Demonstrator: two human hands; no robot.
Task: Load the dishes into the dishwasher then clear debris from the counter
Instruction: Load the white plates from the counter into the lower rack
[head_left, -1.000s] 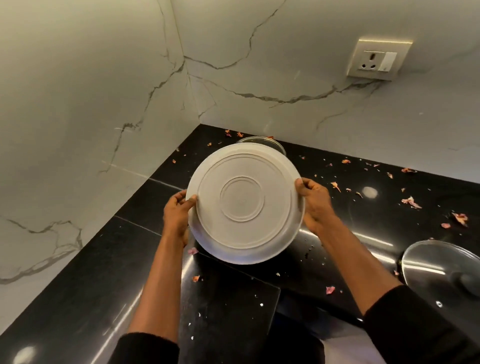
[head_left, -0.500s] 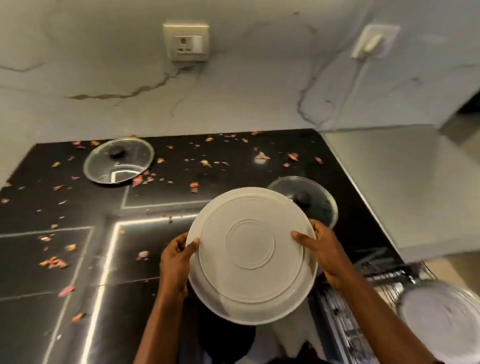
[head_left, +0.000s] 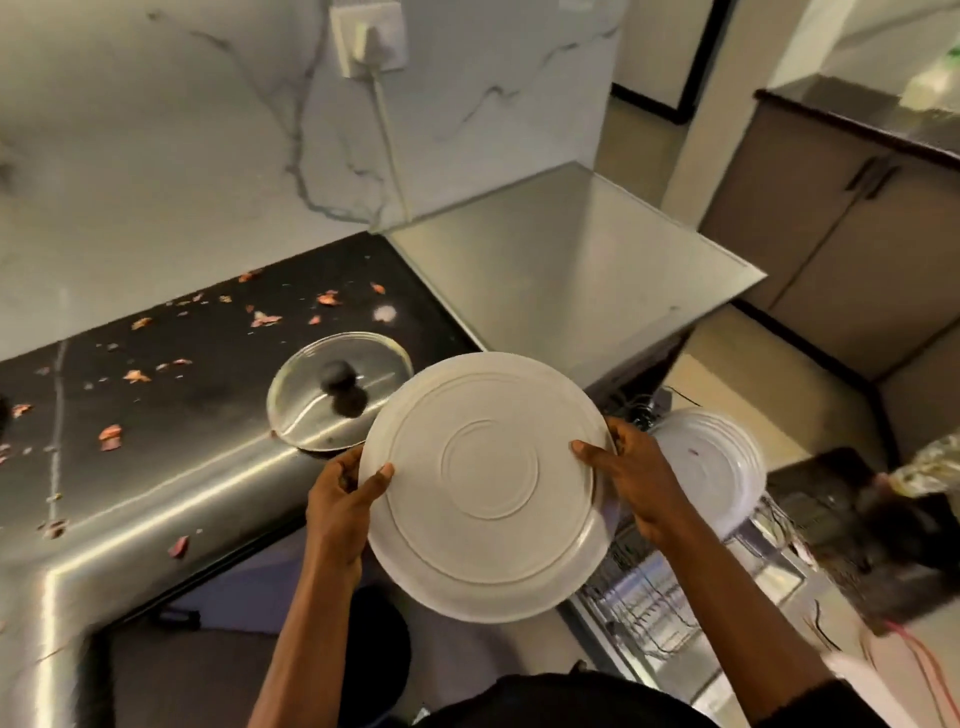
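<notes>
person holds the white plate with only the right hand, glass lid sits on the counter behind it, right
No: the head view shows the left hand and right hand both gripping the white plate. The glass lid does sit on the counter behind it.

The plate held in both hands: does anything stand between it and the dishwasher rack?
Nothing visible does. The held plate hangs above the open rack, a little to its left; a second plate already seems to stand in it, farther right.
</notes>
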